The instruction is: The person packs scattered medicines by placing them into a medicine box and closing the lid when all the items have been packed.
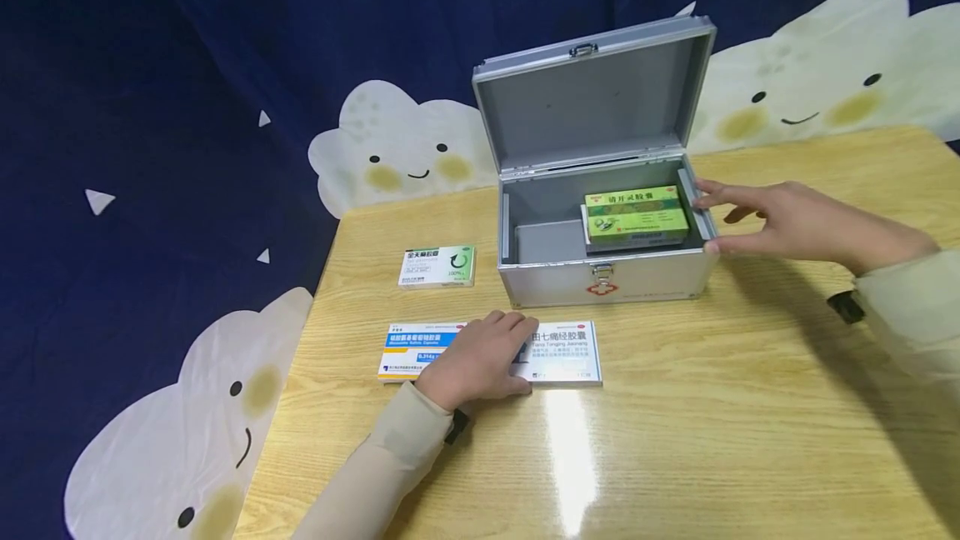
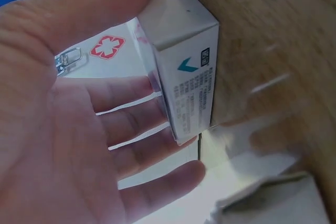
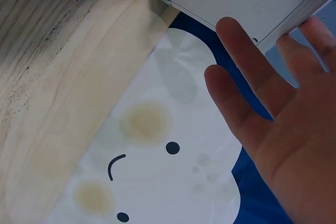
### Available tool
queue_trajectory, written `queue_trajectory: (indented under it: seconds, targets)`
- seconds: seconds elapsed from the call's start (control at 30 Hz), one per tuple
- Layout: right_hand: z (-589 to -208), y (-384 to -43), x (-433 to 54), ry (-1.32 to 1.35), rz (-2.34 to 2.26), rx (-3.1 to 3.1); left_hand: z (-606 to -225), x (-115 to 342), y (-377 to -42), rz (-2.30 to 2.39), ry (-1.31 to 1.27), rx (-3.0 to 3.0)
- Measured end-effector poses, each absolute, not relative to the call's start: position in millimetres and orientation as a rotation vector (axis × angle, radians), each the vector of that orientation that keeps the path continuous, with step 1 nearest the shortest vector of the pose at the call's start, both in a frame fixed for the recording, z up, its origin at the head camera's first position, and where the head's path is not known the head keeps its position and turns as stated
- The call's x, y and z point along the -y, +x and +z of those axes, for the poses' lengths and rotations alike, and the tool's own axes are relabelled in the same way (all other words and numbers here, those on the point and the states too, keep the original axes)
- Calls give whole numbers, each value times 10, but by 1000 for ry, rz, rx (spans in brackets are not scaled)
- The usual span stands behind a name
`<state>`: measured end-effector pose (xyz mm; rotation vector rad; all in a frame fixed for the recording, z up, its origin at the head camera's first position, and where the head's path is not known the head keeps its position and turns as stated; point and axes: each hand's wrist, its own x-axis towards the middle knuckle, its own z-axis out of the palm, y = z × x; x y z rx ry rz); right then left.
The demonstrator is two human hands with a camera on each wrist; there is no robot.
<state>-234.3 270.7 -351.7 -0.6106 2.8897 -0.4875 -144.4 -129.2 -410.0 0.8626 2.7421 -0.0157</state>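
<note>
My left hand (image 1: 480, 361) reaches over a white medicine box (image 1: 566, 352) that lies on the table. In the left wrist view, thumb and fingers sit on opposite sides of this white medicine box (image 2: 186, 77), pinching it. Under the same hand, partly covered, is a blue, white and orange medicine box (image 1: 420, 348). My right hand (image 1: 787, 219) is at the right end of an open silver first-aid case (image 1: 645, 277), fingertips at its rim and thumb by the front corner. Its fingers look extended in the right wrist view. Inside the case lies a green medicine box (image 1: 637, 215) atop another box.
A small white and green medicine box (image 1: 437, 267) lies left of the case on the wooden table (image 1: 675, 440). The case's lid (image 1: 592, 98) stands raised at the back. Behind the table hangs a dark blue cloth (image 1: 187, 107) with clouds.
</note>
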Motion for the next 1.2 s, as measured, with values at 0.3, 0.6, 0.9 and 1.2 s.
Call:
queue_trajectory:
  seconds: [0.3,0.6,0.9,1.2]
  targets:
    - [-3507,-2324,-2708,-601,-510,-2889,-4109,1306,-1448,-19,861,-2766]
    - [-3559,-2344,-2706,-646,-538,-2894,-4145,1335,-1408,-3,932,-2783]
    - [-3556,-2338,-2750,-617,-555,-2875,-4129,1340,-1388,17,961,-2787]
    - [-3527,-2357,-2721,-653,-539,-2908,-4023,1377,-1359,55,967,-2796]
